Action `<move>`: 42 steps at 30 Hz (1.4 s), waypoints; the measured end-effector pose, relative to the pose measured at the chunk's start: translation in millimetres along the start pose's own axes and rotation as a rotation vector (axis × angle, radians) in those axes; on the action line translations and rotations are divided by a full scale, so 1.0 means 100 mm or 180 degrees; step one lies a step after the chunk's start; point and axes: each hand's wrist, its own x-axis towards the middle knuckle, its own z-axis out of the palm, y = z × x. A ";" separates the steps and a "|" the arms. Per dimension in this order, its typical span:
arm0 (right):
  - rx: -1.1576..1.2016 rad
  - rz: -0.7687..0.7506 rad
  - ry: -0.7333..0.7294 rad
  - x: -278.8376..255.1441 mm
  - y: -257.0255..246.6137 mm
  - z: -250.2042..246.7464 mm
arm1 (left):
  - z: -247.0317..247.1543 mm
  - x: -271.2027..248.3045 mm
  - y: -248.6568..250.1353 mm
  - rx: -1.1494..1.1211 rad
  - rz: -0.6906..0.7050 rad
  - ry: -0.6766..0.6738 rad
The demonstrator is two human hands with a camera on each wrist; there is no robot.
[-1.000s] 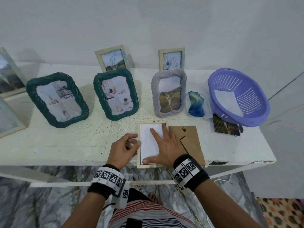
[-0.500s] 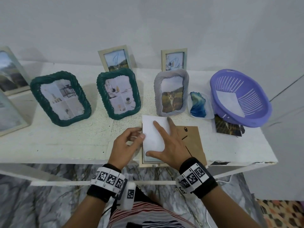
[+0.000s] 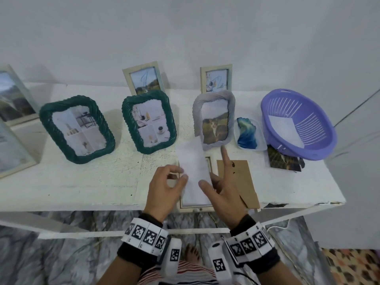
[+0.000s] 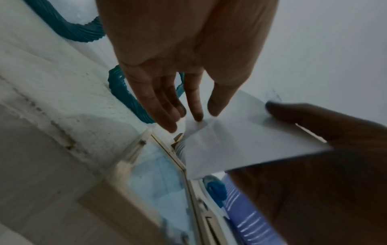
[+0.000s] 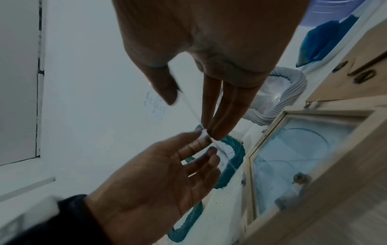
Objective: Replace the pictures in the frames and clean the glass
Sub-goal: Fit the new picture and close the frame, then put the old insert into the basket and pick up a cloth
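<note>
A: Left fingers [image 4: 196,106] and thumb pinching the near corner of the white picture [image 3: 193,167]; right hand [image 3: 221,188] gripping its other edge, thumb against fingers, index finger pointing away.

B: And the picture itself?

A: Lifted, tilted above the wooden frame [image 3: 194,207] lying face down at the table [image 3: 82,182] edge. Brown backing board [image 3: 240,177] just beside, on the right.

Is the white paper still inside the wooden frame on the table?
Out. The white paper is lifted above the wooden frame, pinched between the left hand and right hand, and the glass shows bare underneath.
</note>
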 end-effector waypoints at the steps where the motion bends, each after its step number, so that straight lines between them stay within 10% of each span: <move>1: -0.0134 0.0020 0.0015 0.01 0.00 0.01 | 0.00 -0.02 0.04 -0.0095 0.0010 -0.0129; 7: -0.0495 0.0060 0.0037 -0.01 -0.02 0.09 | -0.14 -0.12 0.25 -0.1723 -0.0990 -0.0948; 13: -0.1336 -0.0105 -0.0005 0.02 -0.12 -0.05 | -0.05 0.02 0.10 -0.1057 -0.0567 -0.0772; 21: -0.3964 -0.0665 0.1221 0.33 -0.23 -1.52 | 0.51 0.19 0.36 -0.0763 -0.0356 -0.0902; 26: -0.4973 0.0093 0.0973 0.46 -0.29 -2.44 | 1.09 0.33 0.54 -0.0634 -0.0367 -0.0935; 42: -0.3642 -0.0618 0.0338 0.68 -0.74 -3.50 | 2.82 0.76 0.83 -0.0395 -0.1028 -0.0655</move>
